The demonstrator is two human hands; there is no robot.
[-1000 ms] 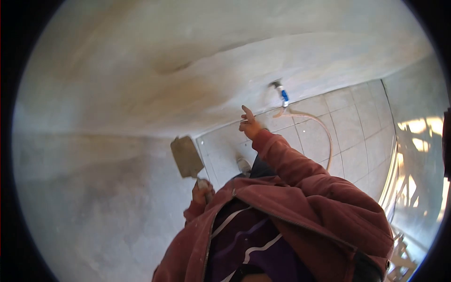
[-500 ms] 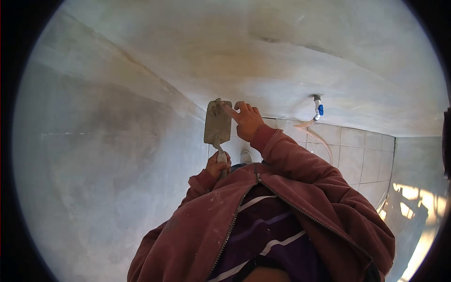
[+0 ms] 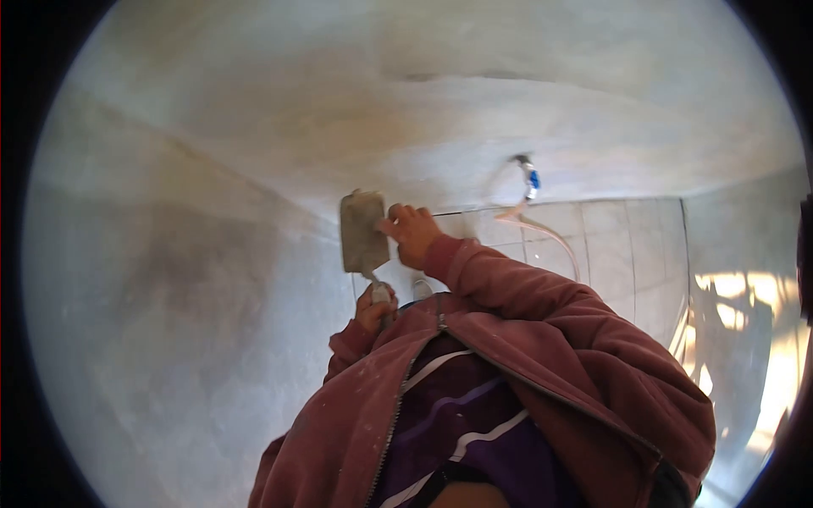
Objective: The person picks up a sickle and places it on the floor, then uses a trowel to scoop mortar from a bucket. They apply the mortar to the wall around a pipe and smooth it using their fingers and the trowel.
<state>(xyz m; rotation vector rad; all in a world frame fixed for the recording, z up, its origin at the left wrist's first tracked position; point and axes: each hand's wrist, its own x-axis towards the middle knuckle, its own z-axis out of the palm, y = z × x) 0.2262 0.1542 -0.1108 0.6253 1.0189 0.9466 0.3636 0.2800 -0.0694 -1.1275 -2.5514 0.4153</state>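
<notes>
My left hand (image 3: 373, 306) is closed around the handle of a trowel (image 3: 364, 233), below its blade. The flat rectangular blade points away from me and is coated with grey-brown mortar, with a little lump at its far edge. My right hand (image 3: 415, 237) is at the blade's right edge. One digit reaches toward the metal and seems to touch it, while the other fingers are bent and apart from it. Nothing shows in that hand, though its palm is hidden.
A grey plastered wall (image 3: 508, 110) stands ahead, with another wall (image 3: 169, 339) at my left. From the front wall juts a tap with a blue handle (image 3: 534, 179), and a pale hose (image 3: 550, 233) runs from it over the tiled floor (image 3: 610, 245). Sunlight patches the right wall.
The view has shifted, so wall, tap and hands sit further left. My right hand has drawn back from the mortar at the blade's far end to its right edge. The far lump looks smaller.
</notes>
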